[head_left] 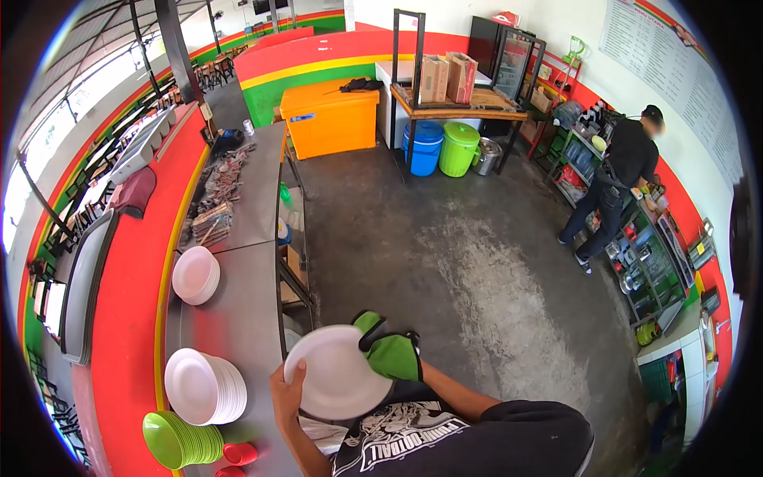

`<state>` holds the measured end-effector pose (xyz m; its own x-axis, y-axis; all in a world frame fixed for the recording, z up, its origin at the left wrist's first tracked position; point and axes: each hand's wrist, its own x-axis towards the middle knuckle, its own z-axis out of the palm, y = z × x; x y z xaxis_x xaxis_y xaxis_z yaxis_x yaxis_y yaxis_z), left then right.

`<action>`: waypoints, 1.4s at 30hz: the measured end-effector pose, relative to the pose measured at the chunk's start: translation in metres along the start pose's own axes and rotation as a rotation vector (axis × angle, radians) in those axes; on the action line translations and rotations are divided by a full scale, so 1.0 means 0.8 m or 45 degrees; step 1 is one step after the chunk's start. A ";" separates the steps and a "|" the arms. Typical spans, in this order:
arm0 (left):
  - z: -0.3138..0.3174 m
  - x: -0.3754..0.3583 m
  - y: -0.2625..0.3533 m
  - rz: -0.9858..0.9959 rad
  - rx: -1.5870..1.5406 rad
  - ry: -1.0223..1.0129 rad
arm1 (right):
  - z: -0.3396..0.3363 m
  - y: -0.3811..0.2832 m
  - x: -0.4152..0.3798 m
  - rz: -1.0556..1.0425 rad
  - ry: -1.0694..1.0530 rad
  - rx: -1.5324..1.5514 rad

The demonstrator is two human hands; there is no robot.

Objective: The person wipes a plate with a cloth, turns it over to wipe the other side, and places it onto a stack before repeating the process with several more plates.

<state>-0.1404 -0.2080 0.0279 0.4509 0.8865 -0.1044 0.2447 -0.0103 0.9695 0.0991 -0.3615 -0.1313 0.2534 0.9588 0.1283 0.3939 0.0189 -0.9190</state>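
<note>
My left hand (288, 389) grips the left rim of a white plate (334, 374), its thumb over the front face. The plate is held tilted in front of my body, right of the counter. A green cloth with black trim (393, 355) covers my right hand and touches the plate's upper right rim; the fingers underneath are hidden. On the counter to my left are a tall stack of white plates (205, 387), a smaller stack of white bowls or plates (196, 276), a stack of green plates (181, 441) and red cups (239, 454).
The metal counter (250, 274) runs along my left, with a pile of sticks and utensils (218, 195) farther up. Ahead stand an orange chest (332, 119), a blue bin (423, 147) and a green bin (458, 149). A person (624, 171) works at the shelves on the right.
</note>
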 end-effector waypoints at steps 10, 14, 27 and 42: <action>0.022 -0.003 -0.012 0.079 0.123 0.108 | -0.006 -0.008 0.029 0.040 -0.009 -0.027; 0.059 0.002 -0.034 0.115 -0.452 0.416 | -0.018 -0.008 0.030 0.046 0.023 -0.034; 0.081 0.023 -0.038 -0.081 -0.799 0.368 | -0.019 -0.015 0.012 0.097 0.102 -0.015; 0.079 0.026 0.021 -0.018 0.258 -0.137 | -0.113 -0.137 0.062 0.149 -0.074 0.177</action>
<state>-0.0726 -0.2188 0.0283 0.5325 0.8328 -0.1515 0.4144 -0.1004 0.9046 0.1486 -0.3419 0.0095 0.2375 0.9714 -0.0006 0.2380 -0.0587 -0.9695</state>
